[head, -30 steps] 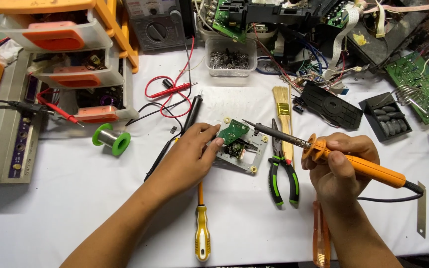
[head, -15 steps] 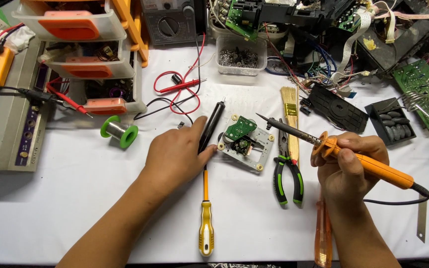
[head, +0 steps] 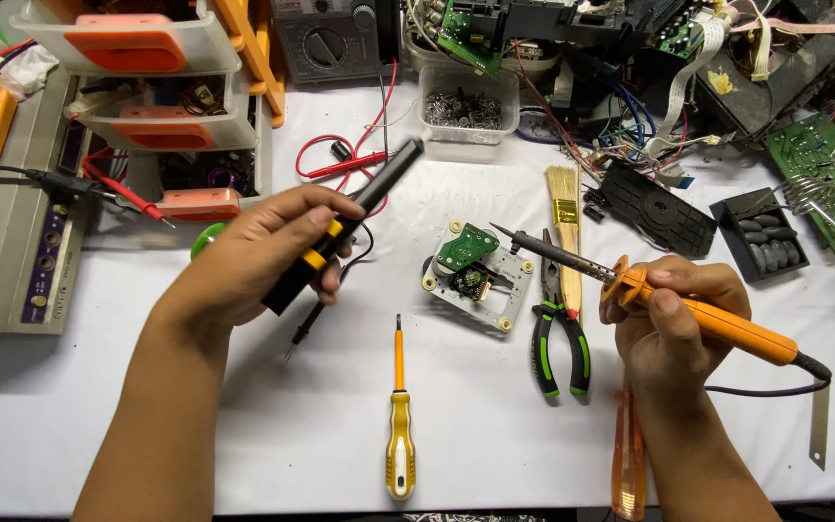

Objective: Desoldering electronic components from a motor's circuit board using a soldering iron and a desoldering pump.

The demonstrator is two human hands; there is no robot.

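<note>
Above the white worktop, the left hand fingers grasp a black pen-shaped tool, hiding its middle; the right hand clenches an orange soldering iron, cord partly hidden.

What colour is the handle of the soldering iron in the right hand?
Orange, seen in the head view: the soldering iron in the right hand.

**Both hands hold tools over a small circuit board**

The left hand grips a black pen-shaped tool above the white table. The right hand holds an orange soldering iron, its tip just above the small circuit board. Green-handled pliers and a yellow screwdriver lie nearby.
</note>
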